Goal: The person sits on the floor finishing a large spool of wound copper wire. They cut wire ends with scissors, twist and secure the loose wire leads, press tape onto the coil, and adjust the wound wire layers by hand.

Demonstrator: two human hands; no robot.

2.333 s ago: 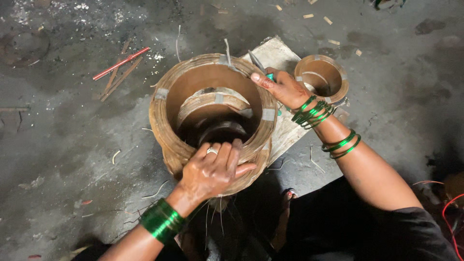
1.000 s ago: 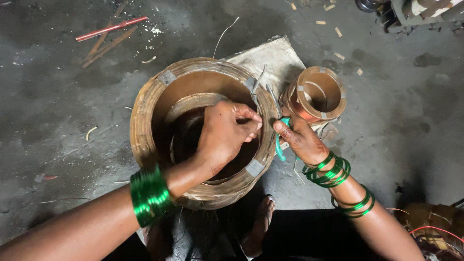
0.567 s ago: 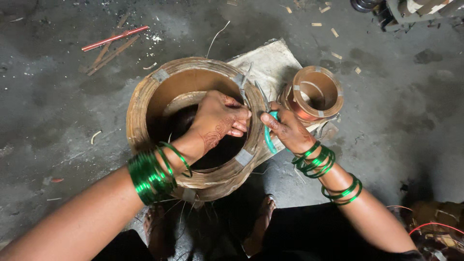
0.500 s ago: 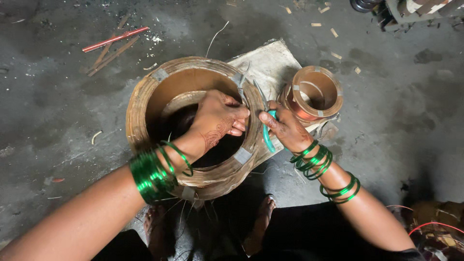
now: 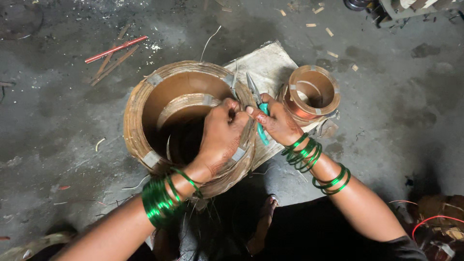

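Note:
A large brown wound coil ring stands on the floor in front of me, with a smaller ring inside it. My left hand reaches across its inside and pinches the right rim with closed fingers. My right hand holds green-handled pliers against the same part of the rim, jaws pointing away from me. Both wrists wear green bangles.
A smaller copper-coloured coil sits to the right on a pale board. Red and brown sticks lie on the grey floor at the upper left. Small scraps are scattered at the top. Red wire shows at the lower right.
My left hand moved from the near rim across the ring to its right rim. My right hand came in from the right with the pliers and now meets the left.

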